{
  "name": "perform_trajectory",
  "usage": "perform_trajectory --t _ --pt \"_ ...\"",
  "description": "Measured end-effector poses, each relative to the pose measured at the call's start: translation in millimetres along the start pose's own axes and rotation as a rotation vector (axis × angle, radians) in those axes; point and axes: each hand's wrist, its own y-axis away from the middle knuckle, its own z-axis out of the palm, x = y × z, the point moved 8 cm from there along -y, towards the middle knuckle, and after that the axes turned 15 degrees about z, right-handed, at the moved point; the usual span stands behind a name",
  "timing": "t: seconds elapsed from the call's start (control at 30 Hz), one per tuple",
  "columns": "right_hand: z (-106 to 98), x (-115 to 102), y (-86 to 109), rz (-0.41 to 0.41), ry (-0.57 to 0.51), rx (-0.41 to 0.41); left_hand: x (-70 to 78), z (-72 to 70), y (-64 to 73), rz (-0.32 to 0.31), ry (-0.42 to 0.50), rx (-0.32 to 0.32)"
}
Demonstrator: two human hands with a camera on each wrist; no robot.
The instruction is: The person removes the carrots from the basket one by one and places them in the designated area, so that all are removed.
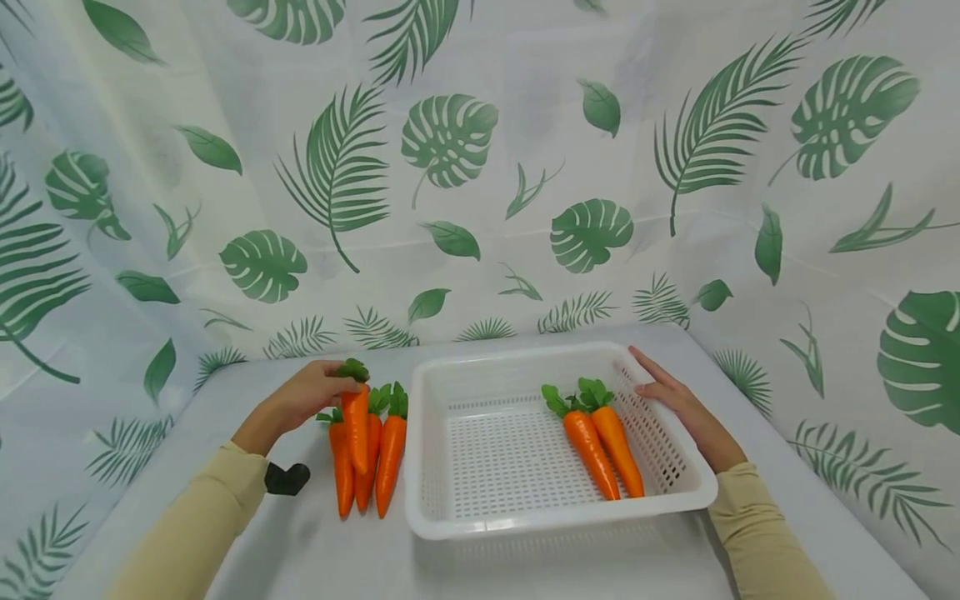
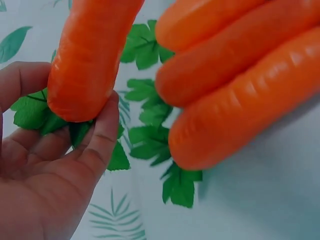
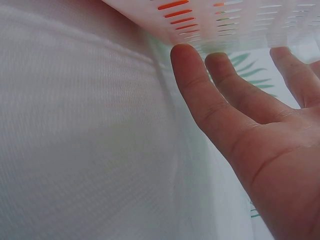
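Note:
My left hand (image 1: 311, 393) pinches an orange carrot (image 1: 356, 429) at its leafy top end, thumb and fingers around the green leaves. In the left wrist view, the held carrot (image 2: 90, 60) stands apart from three more carrots (image 2: 235, 65) lying side by side. Those carrots (image 1: 390, 462) lie left of a white perforated plastic basket (image 1: 555, 527), tips toward me. Inside the basket, near its right wall, are two carrots (image 1: 592, 450) with green leaves. My right hand (image 1: 675, 400) rests at the basket's right rim; its fingers (image 3: 210, 100) reach, nearly straight, to the outer wall.
The white table (image 1: 337, 562) extends around the basket and the loose carrots. A white curtain (image 1: 517, 167) with green leaf prints hangs behind the table and on both sides. A small black object (image 1: 287, 479) shows beside my left sleeve.

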Motion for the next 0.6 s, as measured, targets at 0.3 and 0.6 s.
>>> perform_trajectory --t 0.3,0.6 --pt "0 0 0.5 0.015 -0.007 0.004 -20.9 -15.4 20.7 -0.026 -0.081 -0.018" --pt "0 0 0.4 0.008 0.005 0.008 -43.7 -28.4 39.0 -0.105 -0.160 -0.004"
